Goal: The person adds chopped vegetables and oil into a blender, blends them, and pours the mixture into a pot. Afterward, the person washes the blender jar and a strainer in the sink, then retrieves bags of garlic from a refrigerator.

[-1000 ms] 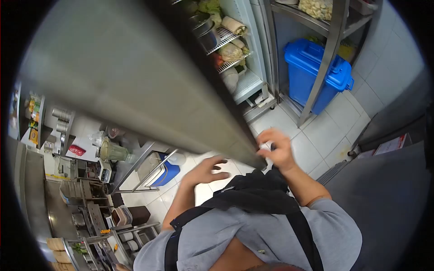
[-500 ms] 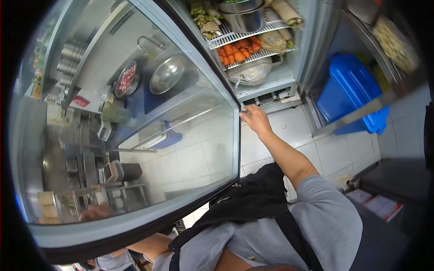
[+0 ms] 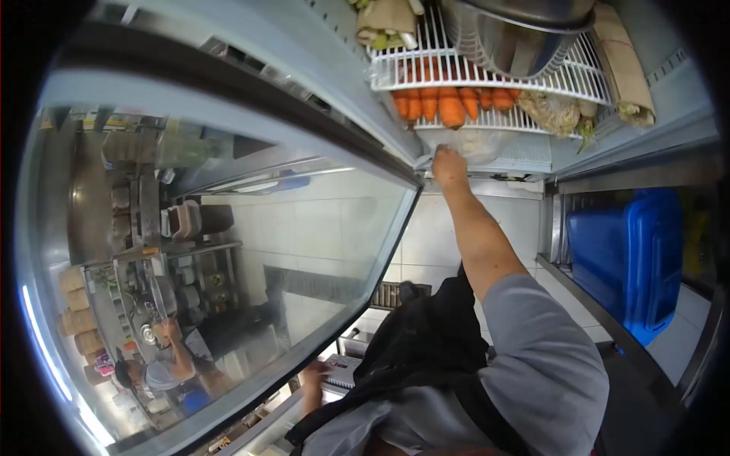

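My right hand (image 3: 449, 164) reaches into the bottom of an open fridge, fingers closed on the edge of a clear plastic bag (image 3: 483, 144) with pale contents. Just above the bag, carrots (image 3: 451, 110) lie in a row on a white wire shelf (image 3: 513, 120). Beside the hand, to the left, is the edge of the glass fridge door (image 3: 304, 228), which stands open. Low in the view, past the door's lower edge, my left hand (image 3: 312, 377) is partly visible near a whitish box-like object (image 3: 344, 371); its fingers are too blurred to read.
On the upper shelf stand a metal pot (image 3: 509, 38) and paper-wrapped vegetables (image 3: 622, 64). A blue lidded bin (image 3: 627, 258) is at the right, behind a metal frame. Kitchen shelving and another person show through or in the door glass. Tiled floor (image 3: 433, 235) lies below the fridge.
My right hand has gone from beside the door edge into the bottom of the fridge and taken hold of the bag. The view has moved closer to the shelves.
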Demonstrator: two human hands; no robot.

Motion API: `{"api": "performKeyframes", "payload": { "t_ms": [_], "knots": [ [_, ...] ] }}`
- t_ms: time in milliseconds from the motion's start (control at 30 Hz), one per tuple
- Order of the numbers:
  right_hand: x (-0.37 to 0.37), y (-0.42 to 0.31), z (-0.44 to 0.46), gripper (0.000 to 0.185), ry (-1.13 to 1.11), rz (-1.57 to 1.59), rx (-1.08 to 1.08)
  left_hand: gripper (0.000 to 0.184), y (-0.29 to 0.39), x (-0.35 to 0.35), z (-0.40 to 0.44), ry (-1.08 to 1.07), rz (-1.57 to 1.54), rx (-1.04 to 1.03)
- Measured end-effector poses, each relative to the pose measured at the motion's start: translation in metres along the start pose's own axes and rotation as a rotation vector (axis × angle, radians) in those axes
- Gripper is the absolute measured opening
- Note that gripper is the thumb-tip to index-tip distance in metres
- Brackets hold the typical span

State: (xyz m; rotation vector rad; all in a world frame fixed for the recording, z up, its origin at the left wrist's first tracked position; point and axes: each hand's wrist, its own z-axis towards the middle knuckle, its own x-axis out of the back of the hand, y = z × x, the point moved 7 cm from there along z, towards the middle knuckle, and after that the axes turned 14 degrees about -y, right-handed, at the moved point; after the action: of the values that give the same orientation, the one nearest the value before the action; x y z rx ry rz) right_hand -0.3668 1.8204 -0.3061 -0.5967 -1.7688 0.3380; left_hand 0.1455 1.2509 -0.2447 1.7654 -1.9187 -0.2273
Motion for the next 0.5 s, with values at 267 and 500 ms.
{"api": "performKeyframes", "payload": {
  "t_ms": [267,500],
  "knots": [
    [0.096,0.032,-0.041,0.024,0.275,0.328,0.176,0.054,0.317,-0.447,0.203,-0.658,-0.143,-0.374],
    [0.123,0.064,-0.096,0.022,0.401,0.372,0.470,0.048,0.464,-0.575,0.262,-1.018,-1.079,-0.289]
  ]
}}
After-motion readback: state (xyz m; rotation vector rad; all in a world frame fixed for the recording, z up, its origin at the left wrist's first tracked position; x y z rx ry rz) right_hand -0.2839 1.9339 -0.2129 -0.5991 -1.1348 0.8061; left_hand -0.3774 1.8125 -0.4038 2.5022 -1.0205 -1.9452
